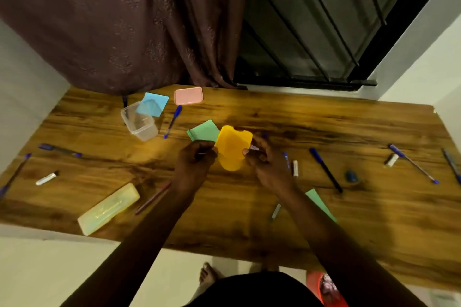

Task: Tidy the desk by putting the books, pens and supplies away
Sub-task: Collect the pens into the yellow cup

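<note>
best to hold the soft orange sheet of paper (233,148) lightly by the edges so as not to squash or crease it. then line up the corners, and lay it flat on the other papers or slip it into a box. held now in the middle, over the brown wooden desk (299,119), just in front of a flat green paper (203,129); touching the wood or not, hard to tell. pinched on its left edge by the left hand (197,159), fingers and thumb curled in. pinched on its right edge by the right hand (264,159), with a small white and purple bit tucked in those fingers too, too blurry to name. looks bright orange-yellow and thin, bent into a curve, with wavy round edges and a little dip at the top. could be one sheet or a small pad; cannot tell. maybe a good home for it: the clear plastic tub (139,121) at the back left, just beside a square blue paper (152,104) and near a flat pink lid (188,95). for the pens, maybe the long pale yellow pencil box (108,208) at the front left. lots left to pick up: a blue pen (172,121) by the tub, a dark pen (325,169) on the right, a second green paper (321,204) partly under the right arm. no books in sight.
</note>
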`<state>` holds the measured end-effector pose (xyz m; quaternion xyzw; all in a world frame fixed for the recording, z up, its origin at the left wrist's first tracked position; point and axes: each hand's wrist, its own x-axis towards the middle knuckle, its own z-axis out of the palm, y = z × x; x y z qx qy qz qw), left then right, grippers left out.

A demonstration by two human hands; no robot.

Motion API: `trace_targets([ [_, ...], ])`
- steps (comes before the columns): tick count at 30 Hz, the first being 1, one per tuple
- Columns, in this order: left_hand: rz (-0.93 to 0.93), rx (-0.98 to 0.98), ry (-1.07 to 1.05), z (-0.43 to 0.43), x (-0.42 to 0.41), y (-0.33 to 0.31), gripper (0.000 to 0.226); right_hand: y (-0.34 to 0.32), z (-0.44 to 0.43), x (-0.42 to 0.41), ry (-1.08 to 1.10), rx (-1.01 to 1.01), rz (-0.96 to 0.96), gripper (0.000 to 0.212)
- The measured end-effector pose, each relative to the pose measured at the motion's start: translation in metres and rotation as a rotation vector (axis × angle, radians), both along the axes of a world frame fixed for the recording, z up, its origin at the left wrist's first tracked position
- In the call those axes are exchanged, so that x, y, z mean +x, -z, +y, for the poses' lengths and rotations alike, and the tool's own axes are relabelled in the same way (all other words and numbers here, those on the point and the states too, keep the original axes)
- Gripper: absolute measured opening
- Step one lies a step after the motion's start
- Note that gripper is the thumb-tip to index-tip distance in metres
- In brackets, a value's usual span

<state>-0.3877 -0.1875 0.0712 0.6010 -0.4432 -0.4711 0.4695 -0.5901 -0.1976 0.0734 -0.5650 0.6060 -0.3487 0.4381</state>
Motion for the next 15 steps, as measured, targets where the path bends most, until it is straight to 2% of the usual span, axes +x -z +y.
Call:
trace_targets([
  [3, -0.068, 0.048, 0.020, 0.028, 0.005, 0.006, 0.017, 0.013, 0.017, 0.004, -0.017, -0.015, 0.034, 0.053],
  [7, -0.074, 0.099, 0.018, 0.054, 0.003, 0.013, 0.016, 0.023, 0.033, 0.005, -0.033, 0.070, 0.072, 0.056],
  [15, -0.102, 0.144, 0.044, 0.058, -0.004, 0.014, 0.014, 0.028, 0.038, -0.002, -0.031, 0.086, 0.075, 0.055],
])
